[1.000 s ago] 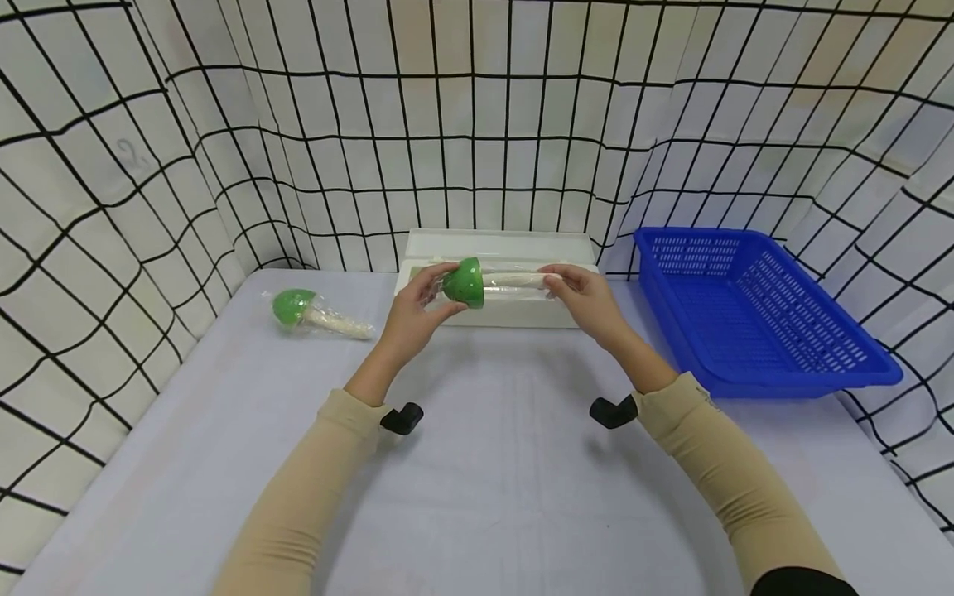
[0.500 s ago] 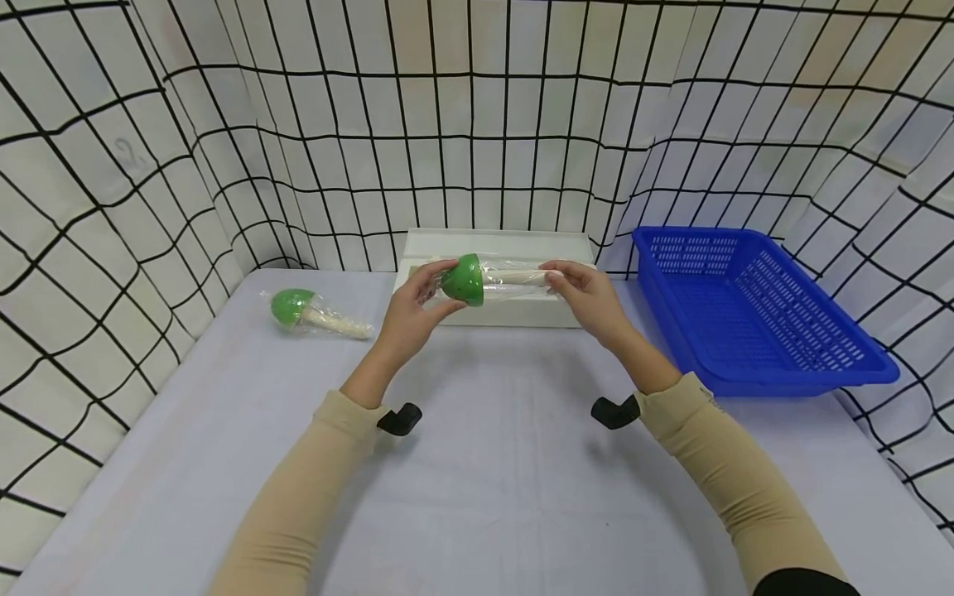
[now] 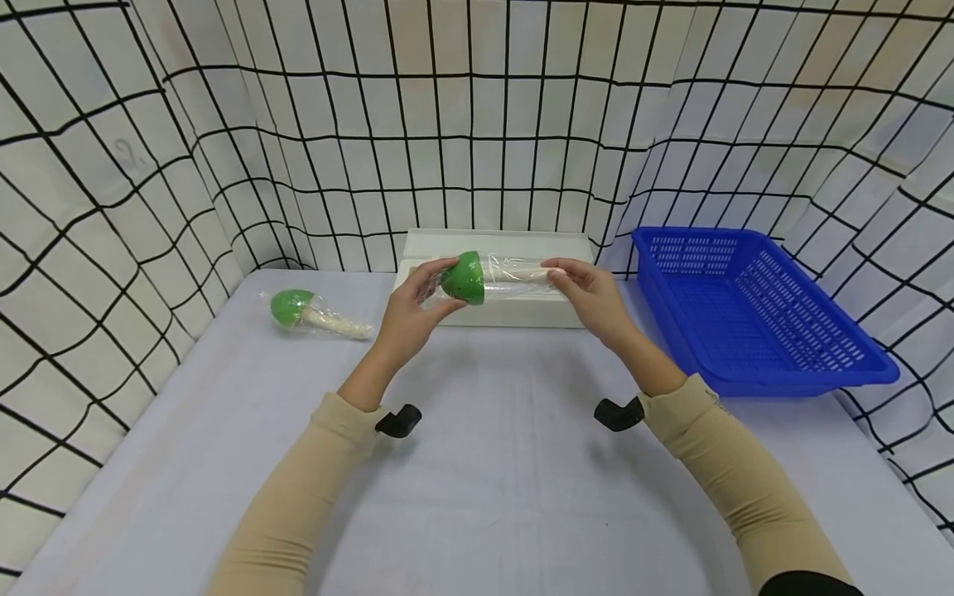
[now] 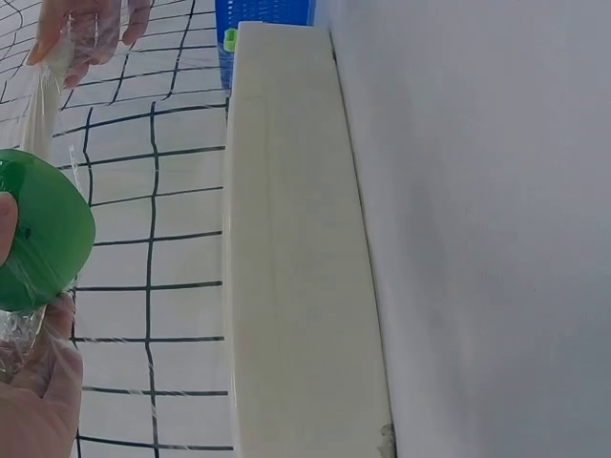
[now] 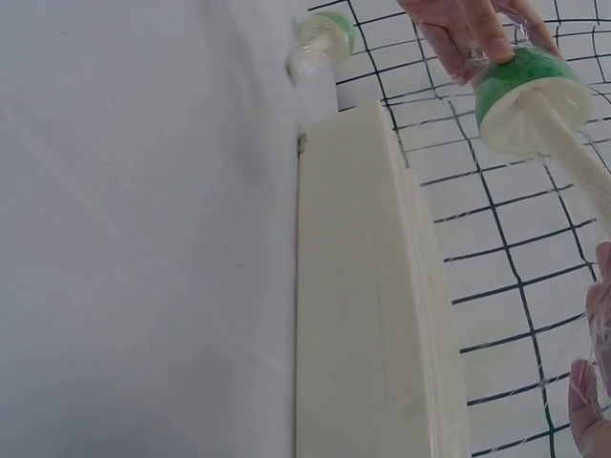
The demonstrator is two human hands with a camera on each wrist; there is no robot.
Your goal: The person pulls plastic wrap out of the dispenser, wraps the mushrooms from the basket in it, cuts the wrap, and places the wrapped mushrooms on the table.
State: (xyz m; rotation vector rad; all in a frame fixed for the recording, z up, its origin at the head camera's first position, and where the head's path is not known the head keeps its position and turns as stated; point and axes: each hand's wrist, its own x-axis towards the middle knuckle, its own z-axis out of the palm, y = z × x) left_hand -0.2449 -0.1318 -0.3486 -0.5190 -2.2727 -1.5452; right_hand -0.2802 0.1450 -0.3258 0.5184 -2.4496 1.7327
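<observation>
In the head view both hands hold up a toy mushroom [image 3: 464, 279] with a green cap and a pale stem, wrapped in clear plastic. My left hand [image 3: 411, 310] grips the cap end, thumb below and fingers above. The stem end is pinched between thumb and fingers of my right hand [image 3: 592, 300]. The left wrist view shows the green cap [image 4: 43, 234] close up; from the right wrist, the cap's pale underside [image 5: 520, 114] and the stem show. A second wrapped toy mushroom [image 3: 294, 308] lies on the table at the left, apart from both hands.
A low white box [image 3: 514, 314] stands at the back of the table, behind the held mushroom. To the right is a blue plastic basket [image 3: 782, 381] with perforated sides. Black wire mesh [image 3: 507, 136] surrounds the white-covered table [image 3: 499, 488].
The held mushroom has risen very slightly, with both hands keeping their grip. The mushroom on the table stays where it was.
</observation>
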